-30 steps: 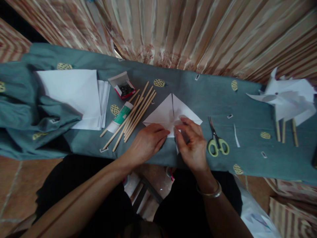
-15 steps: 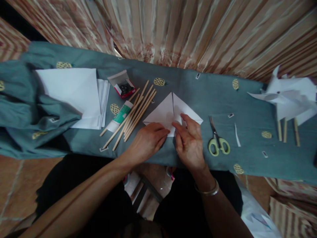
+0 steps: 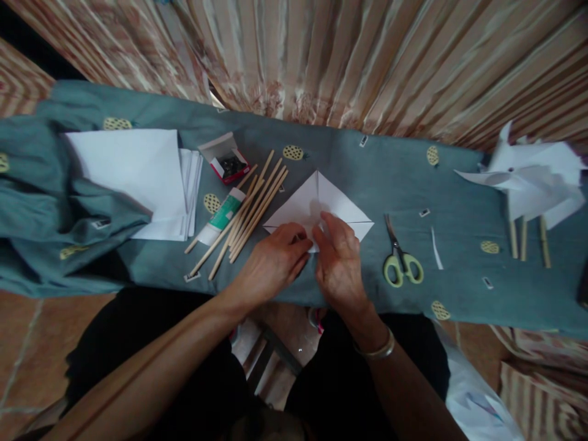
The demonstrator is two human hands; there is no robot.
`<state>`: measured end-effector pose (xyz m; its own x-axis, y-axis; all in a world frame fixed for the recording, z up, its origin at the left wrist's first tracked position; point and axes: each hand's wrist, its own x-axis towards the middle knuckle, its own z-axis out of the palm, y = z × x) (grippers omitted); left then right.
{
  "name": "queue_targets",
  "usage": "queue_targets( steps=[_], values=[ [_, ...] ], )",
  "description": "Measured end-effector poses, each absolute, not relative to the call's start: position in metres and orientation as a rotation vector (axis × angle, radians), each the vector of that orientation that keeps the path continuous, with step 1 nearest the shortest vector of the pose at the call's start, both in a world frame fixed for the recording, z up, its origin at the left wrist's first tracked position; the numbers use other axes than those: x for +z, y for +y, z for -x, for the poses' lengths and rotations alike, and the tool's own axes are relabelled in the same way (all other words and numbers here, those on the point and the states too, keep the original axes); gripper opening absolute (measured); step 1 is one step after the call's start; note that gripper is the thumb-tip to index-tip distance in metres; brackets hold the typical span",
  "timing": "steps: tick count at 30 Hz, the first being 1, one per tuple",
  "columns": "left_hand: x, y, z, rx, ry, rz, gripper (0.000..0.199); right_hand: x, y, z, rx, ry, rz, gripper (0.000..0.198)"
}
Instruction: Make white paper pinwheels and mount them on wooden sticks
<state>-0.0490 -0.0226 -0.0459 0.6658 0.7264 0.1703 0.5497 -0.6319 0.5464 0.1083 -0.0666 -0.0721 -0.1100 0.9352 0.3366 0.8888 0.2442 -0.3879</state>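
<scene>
Two long edges bound the grey-green cloth (image 3: 404, 184) printed with yellow pineapples in the head view: the far one runs along a pleated beige-and-brown curtain (image 3: 321, 61), the near one crosses just before the person's dark-clothed legs. The widest stretch of cloth lies to the right, between the white paper sheet (image 3: 296, 208) at the middle and several white paper pinwheels (image 3: 542, 177) on wooden sticks; only green-handled scissors (image 3: 402, 260) and a thin, curved white paper strip (image 3: 437, 248) interrupt it. Room is tighter to the left, where slim, pale wooden sticks (image 3: 258, 214) lie near the sheet's left corner.

Beyond the sticks' far ends, a small red-and-white cardboard box (image 3: 237, 176) stands with its lid raised, holding small dark pieces too blurred to identify. A white-and-green tube (image 3: 222, 215) lies against the sticks, and a stack of white paper (image 3: 138, 184) sits farther left, partly covered by bunched cloth.

The sheet lies flat, diamond-shaped, dark lines running inward from its far, left and right corners; hands cover most of the near corner. The left hand (image 3: 278, 254) touches there with curled fingers, thumb close to them; whether paper is pinched I cannot tell. The right hand (image 3: 340, 263) has bent fingers slightly apart on the paper, any grip hidden.
</scene>
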Motion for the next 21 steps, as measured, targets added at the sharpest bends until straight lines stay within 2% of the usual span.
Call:
queue_targets(
  steps=[8, 15, 21],
  values=[
    [-0.048, -0.022, 0.048, 0.483, 0.996, -2.484, 0.015, -0.058, -0.056, -0.123, 0.282, -1.889, 1.646, 0.038],
    [-0.047, -0.02, 0.048, 0.5, 0.964, -2.555, 0.016, -0.052, -0.034, -0.15, 0.156, -1.84, 1.884, 0.041],
    [-0.042, -0.012, 0.055, 0.454, 0.922, -2.65, 0.017, -0.047, -0.03, -0.167, 0.222, -1.737, 1.924, 0.043]
  ],
)
